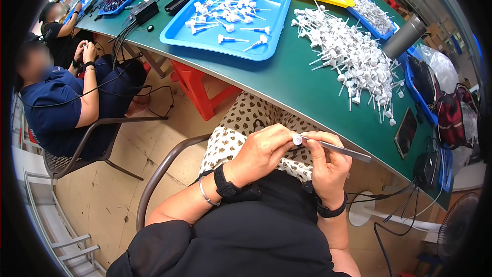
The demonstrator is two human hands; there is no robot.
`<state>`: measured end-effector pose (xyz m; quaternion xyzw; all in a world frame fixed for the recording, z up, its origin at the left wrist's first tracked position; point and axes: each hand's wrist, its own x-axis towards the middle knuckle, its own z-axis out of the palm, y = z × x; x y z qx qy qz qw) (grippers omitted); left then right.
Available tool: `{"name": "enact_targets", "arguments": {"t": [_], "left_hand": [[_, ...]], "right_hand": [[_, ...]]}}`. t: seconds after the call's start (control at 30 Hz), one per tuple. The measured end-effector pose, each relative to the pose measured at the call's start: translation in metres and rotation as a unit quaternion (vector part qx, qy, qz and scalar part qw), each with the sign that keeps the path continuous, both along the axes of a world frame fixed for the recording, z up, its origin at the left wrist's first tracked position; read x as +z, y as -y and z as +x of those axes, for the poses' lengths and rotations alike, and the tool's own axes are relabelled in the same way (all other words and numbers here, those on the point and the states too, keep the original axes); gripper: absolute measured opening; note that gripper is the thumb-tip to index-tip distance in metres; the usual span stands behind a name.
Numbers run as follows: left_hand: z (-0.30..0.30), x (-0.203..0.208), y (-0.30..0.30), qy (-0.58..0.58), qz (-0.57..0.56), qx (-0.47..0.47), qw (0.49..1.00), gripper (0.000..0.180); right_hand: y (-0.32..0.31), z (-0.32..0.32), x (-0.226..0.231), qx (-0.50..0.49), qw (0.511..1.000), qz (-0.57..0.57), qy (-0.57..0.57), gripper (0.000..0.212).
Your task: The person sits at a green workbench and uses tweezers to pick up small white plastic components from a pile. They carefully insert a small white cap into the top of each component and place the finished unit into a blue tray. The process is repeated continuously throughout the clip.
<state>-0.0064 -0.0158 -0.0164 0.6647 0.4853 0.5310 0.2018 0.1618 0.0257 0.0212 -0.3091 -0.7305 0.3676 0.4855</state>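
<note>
Above my lap, my left hand [259,151] pinches a small white plastic part [296,139] whose round end faces up. My right hand [329,165] is closed around a flat grey metal tool [351,153], a narrow strip like a blade or file; its exact kind is unclear. The tool's inner end meets or nearly meets the white part between my fingertips. On the green table [287,82], a blue tray [177,37] holds several similar white parts with round heads and thin stems. To its right lies a large loose heap of such parts [356,54].
Yellow trays [344,1] of white parts stand at the back. At right are a grey tumbler [405,37], a phone [406,132] and a plaid bag [455,115]. A red stool [197,90] is under the table. Two people sit at left; a fan [457,228] stands lower right.
</note>
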Motion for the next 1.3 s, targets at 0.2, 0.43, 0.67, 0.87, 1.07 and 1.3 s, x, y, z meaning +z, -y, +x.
{"name": "enact_targets", "arguments": {"t": [0.2,0.43,0.67,0.87,1.07,1.3], "left_hand": [[0.0,0.001,0.001,0.006,-0.006,-0.001,1.0,0.02],[0.002,-0.002,0.001,0.018,-0.016,0.001,1.0,0.019],[0.004,0.0,0.001,0.034,0.004,0.009,0.999,0.02],[0.003,0.0,0.001,0.033,0.007,0.007,0.999,0.021],[0.006,-0.004,0.001,0.034,0.017,-0.012,0.999,0.026],[0.003,0.001,-0.001,0.052,-0.006,-0.023,0.998,0.025]], "right_hand": [[0.0,0.005,0.001,0.021,0.999,-0.014,0.023,0.009],[0.002,0.004,0.004,0.009,1.0,-0.023,0.011,0.008],[0.003,0.004,0.006,0.017,0.999,-0.033,0.002,0.009],[0.001,0.0,0.001,-0.004,1.0,0.004,0.005,0.008],[0.0,0.008,0.014,0.03,0.997,-0.062,0.044,0.007],[0.0,0.013,0.023,0.039,0.988,-0.143,-0.053,0.01]]}}
